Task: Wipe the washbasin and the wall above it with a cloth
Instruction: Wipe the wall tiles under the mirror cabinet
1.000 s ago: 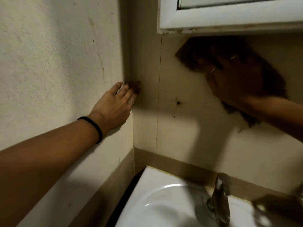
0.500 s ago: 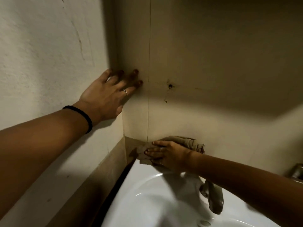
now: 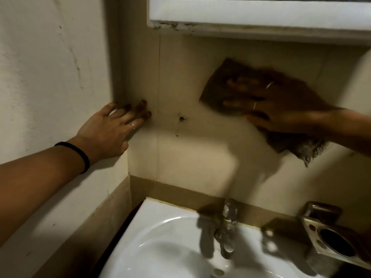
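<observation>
A brown cloth lies flat against the beige tiled wall above the white washbasin. My right hand presses on the cloth with fingers spread, motion-blurred, below the white cabinet. A frayed corner of the cloth hangs out under my wrist. My left hand rests flat in the wall corner at the left, fingers apart, holding nothing. It wears a ring and a black wristband.
A white cabinet juts out over the wall at the top. A metal tap stands at the basin's back edge. A metal holder is fixed at the lower right. A small hole marks the tile.
My right hand has carried the cloth up from the basin's back left corner to the wall under the cabinet. My left hand stays braced in the corner.
</observation>
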